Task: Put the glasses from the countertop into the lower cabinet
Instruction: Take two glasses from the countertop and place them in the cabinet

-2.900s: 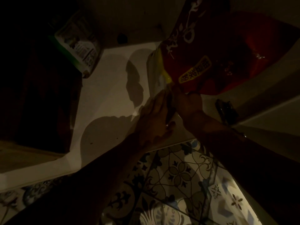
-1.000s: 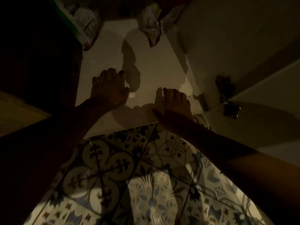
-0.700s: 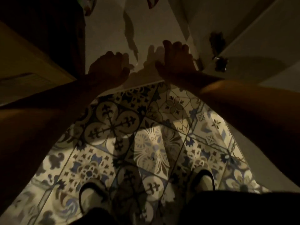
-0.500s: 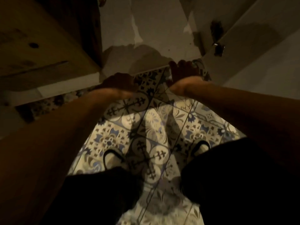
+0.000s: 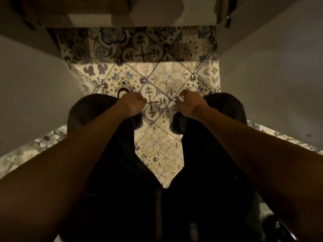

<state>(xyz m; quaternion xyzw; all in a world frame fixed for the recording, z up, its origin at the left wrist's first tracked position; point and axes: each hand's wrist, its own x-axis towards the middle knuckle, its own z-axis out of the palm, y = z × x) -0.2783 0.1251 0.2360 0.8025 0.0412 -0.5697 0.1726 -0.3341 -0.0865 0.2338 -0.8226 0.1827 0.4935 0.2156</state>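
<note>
No glasses and no countertop show in the head view. My left hand (image 5: pixel 132 103) hangs over my left knee with its fingers curled in and nothing in it. My right hand (image 5: pixel 189 102) hangs over my right knee, fingers loosely curled, also holding nothing. Both hands are well back from the lower cabinet (image 5: pixel 157 13), whose pale floor panel shows only as a strip at the top of the frame. The light is dim.
Two open white cabinet doors stand on either side: the left door (image 5: pixel 31 88) and the right door (image 5: pixel 272 75), with a hinge (image 5: pixel 227 18) at the top right. Patterned floor tiles (image 5: pixel 164 77) lie between them. My dark trousers (image 5: pixel 157 172) fill the lower middle.
My hands have left the cabinet floor and drawn back over my knees. The view has swung down and away from the cabinet; the red bag and packets inside are out of sight.
</note>
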